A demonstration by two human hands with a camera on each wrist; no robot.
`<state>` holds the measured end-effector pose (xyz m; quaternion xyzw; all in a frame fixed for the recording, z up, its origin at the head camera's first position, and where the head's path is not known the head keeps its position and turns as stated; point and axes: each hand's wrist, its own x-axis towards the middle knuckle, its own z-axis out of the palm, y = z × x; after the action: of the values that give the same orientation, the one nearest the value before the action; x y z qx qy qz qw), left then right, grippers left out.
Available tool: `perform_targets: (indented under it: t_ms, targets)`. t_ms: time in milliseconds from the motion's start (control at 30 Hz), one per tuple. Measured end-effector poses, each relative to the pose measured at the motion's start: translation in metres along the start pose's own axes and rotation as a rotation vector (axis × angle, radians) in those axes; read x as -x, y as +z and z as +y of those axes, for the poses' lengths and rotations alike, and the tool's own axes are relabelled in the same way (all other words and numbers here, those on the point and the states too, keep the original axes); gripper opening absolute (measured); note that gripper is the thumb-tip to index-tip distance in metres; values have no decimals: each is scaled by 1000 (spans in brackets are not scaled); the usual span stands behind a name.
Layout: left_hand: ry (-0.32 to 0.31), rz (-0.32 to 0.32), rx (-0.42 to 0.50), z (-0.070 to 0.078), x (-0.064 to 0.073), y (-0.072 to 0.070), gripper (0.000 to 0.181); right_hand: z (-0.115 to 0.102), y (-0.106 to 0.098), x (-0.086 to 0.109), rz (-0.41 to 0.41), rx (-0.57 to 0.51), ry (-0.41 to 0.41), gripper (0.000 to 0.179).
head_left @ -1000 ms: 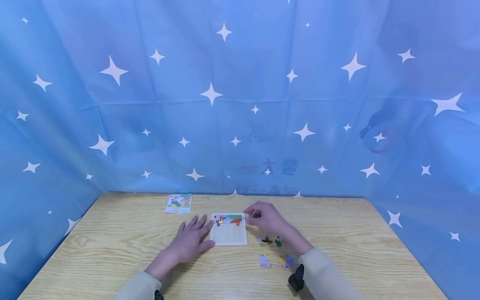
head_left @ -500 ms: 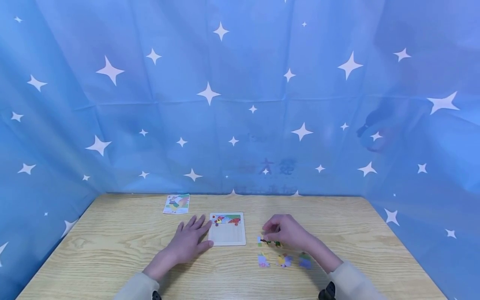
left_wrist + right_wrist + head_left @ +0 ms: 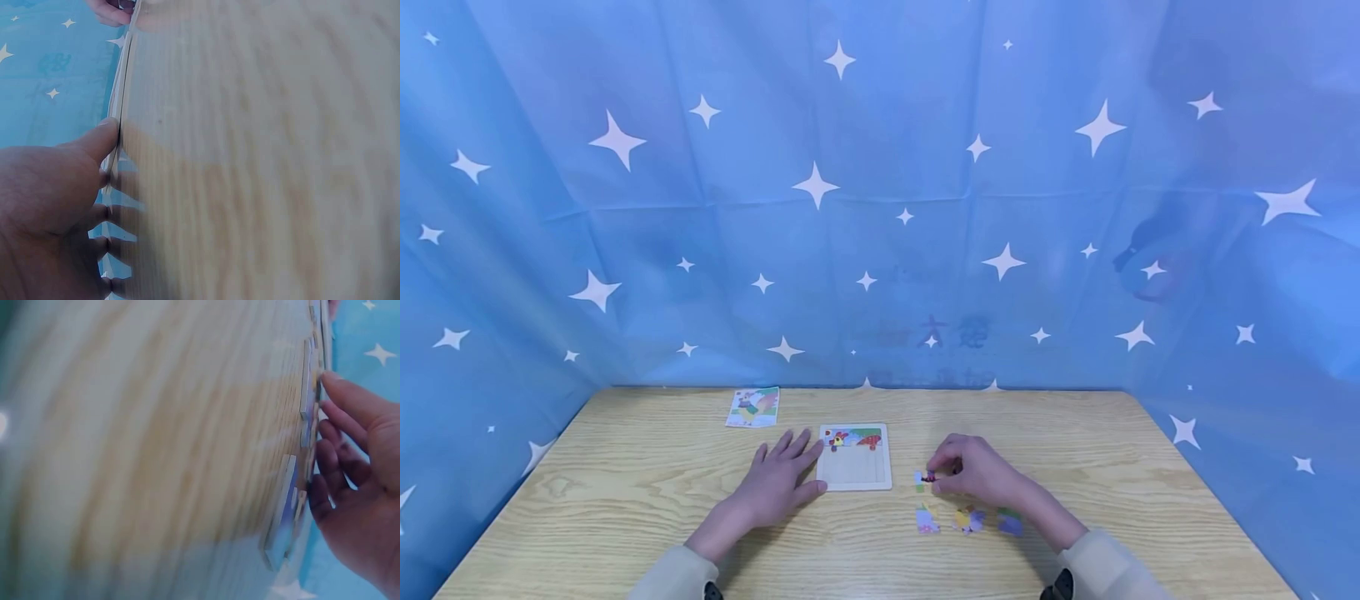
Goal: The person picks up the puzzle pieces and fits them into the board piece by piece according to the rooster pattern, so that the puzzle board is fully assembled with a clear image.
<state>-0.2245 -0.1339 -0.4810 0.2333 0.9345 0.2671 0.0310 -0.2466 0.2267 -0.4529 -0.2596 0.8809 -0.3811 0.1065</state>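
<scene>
A square wooden puzzle tray (image 3: pixel 855 469) lies mid-table, with a colourful strip of pieces along its top. My left hand (image 3: pixel 778 485) rests flat beside it, fingers spread and fingertips at its left edge. To the right of the tray my right hand (image 3: pixel 981 473) is low over the loose pieces. Its thumb and index finger pinch a small puzzle piece (image 3: pixel 929 477) with dark red on it. In the right wrist view the right hand (image 3: pixel 359 450) has its thumb tip down by the pieces. The other pieces under the palm are hidden.
Several loose puzzle pieces lie in a row nearer the person: a purple and yellow piece (image 3: pixel 927 521), a yellow one (image 3: pixel 964 520) and a purple-green one (image 3: pixel 1010 522). A picture card (image 3: pixel 752 407) lies at the back left. A blue star curtain (image 3: pixel 880 208) stands behind the table.
My right hand has moved from the tray's upper right corner to the loose pieces, then its fingers closed in on one. My left hand has stayed beside the tray.
</scene>
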Motion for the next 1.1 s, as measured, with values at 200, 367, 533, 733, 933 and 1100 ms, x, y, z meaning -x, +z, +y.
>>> perform_targets:
  t_ms: [200,367,533,733,933,1100]
  targets:
    - [-6,-6,-2,0,0,0,64,4,3,1,13,-48,33,20]
    - [-11,-7,-7,0,-1,0,64,5,4,0,22,-52,41,18]
    - [-10,-3,-17,-1,-1,1,65,5,5,0,17,-36,55,16]
    - [-11,2,-18,-1,-2,1,65,2,5,0,1,-50,68,17]
    - [-17,-4,-21,-1,-2,1,65,3,6,-2,-8,-85,69,16]
    - [-23,-15,-11,0,-2,0,64,2,6,-3,14,-113,56,14]
